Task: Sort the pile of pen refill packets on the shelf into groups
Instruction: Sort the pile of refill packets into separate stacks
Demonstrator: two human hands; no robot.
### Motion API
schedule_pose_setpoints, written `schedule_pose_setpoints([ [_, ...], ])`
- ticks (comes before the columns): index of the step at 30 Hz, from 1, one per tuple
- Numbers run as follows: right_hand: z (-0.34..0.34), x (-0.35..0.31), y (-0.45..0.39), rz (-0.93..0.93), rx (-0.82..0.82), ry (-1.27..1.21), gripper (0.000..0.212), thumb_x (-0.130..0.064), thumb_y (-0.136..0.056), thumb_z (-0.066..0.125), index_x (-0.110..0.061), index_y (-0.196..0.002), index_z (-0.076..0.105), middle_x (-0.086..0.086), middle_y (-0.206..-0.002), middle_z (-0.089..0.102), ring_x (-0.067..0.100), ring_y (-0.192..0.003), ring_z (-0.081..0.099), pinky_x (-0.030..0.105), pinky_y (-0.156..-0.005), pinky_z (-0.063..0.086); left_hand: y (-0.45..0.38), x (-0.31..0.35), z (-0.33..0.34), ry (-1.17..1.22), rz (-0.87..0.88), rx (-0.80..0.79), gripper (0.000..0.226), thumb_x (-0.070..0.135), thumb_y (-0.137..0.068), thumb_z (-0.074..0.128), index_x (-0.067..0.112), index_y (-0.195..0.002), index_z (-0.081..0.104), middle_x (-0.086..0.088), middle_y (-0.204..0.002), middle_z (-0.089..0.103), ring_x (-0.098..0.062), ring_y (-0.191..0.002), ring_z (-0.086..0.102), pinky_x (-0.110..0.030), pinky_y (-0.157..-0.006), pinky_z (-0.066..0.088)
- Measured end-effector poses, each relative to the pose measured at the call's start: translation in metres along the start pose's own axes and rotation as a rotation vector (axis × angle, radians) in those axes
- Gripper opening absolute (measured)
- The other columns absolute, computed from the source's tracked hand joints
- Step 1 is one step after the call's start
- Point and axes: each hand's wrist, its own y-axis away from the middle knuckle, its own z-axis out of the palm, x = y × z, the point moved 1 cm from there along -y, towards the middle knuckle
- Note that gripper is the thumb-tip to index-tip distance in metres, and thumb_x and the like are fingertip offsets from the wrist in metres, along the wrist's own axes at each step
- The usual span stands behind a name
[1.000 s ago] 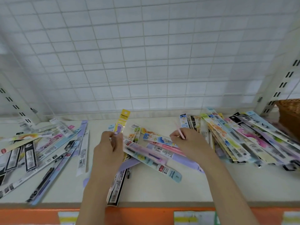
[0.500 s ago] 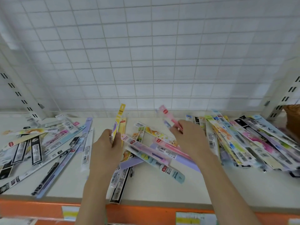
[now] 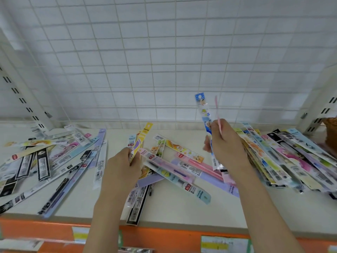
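Note:
Pen refill packets lie on a cream shelf (image 3: 182,207) in three spreads. The middle pile (image 3: 175,167) of pastel packets sits between my hands. My left hand (image 3: 124,168) grips a bunch of packets, a yellow packet (image 3: 144,136) sticking up from it. My right hand (image 3: 228,148) is raised above the pile and holds a blue cartoon packet (image 3: 203,108) upright together with a thin pink packet (image 3: 218,114). A left group (image 3: 45,159) holds mostly black-and-white and lilac packets. A right group (image 3: 291,157) holds colourful ones.
A white wire grid (image 3: 164,70) backs the shelf, with slotted uprights (image 3: 23,101) at both sides. A wicker basket (image 3: 331,132) stands at the far right. The shelf's orange front edge (image 3: 164,236) carries price labels.
My right hand has lifted up and to the right out of the middle pile, raising the blue and pink packets upright. My left hand has kept its bunch and barely moved.

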Motion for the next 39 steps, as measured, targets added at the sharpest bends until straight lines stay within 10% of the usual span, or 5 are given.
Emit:
schedule_pose_setpoints([
  [9, 0.048, 0.005, -0.025, 0.001, -0.198, 0.440, 0.047, -0.062, -0.086, 0.047, -0.015, -0.093, 0.052, -0.003, -0.073, 0.053, 0.018, -0.070, 0.055, 0.030, -0.063, 0.040, 0.000, -0.019, -0.020, -0.049, -0.045, 0.010, 0.044, 0.023, -0.095, 0.047, 0.014, -0.058, 0.023, -0.002, -0.051, 0.026, -0.019, -0.048, 0.029, -0.029, -0.048, 0.021],
  [17, 0.071, 0.015, -0.031, -0.013, -0.245, 0.796, 0.021, -0.019, -0.099, 0.040, -0.009, -0.110, 0.054, 0.010, -0.105, 0.061, 0.028, -0.094, 0.058, 0.030, -0.067, 0.037, -0.003, -0.022, -0.020, -0.062, -0.055, -0.014, 0.044, 0.023, -0.095, 0.046, 0.014, -0.058, 0.024, -0.001, -0.051, 0.025, -0.019, -0.049, 0.028, -0.029, -0.049, 0.021],
  [30, 0.064, 0.004, -0.033, -0.018, -0.189, 0.745, 0.016, -0.025, -0.097, 0.043, -0.015, -0.089, 0.052, 0.004, -0.080, 0.055, 0.025, -0.075, 0.055, 0.030, -0.063, 0.040, -0.003, -0.039, -0.029, -0.070, -0.066, -0.012, 0.043, 0.026, -0.095, 0.048, 0.012, -0.059, 0.027, -0.003, -0.052, 0.030, -0.018, -0.050, 0.029, -0.029, -0.049, 0.023],
  [35, 0.037, -0.027, -0.029, -0.021, -0.113, 0.348, 0.010, -0.022, -0.092, 0.049, -0.020, -0.088, 0.058, -0.005, -0.067, 0.070, 0.001, -0.035, 0.045, 0.016, -0.042, 0.040, -0.012, -0.035, -0.025, -0.091, -0.034, -0.054, 0.043, 0.027, -0.095, 0.046, 0.014, -0.060, 0.027, -0.002, -0.054, 0.031, -0.015, -0.051, 0.030, -0.027, -0.049, 0.024],
  [39, 0.024, -0.042, -0.016, 0.079, -0.086, 0.080, 0.015, -0.019, -0.089, 0.049, -0.024, -0.084, 0.062, -0.008, -0.072, 0.073, 0.009, -0.044, 0.040, 0.024, -0.051, 0.040, -0.022, -0.028, -0.021, -0.057, -0.002, -0.077, 0.042, 0.027, -0.095, 0.046, 0.014, -0.060, 0.027, -0.001, -0.053, 0.031, -0.017, -0.050, 0.031, -0.028, -0.050, 0.026],
])
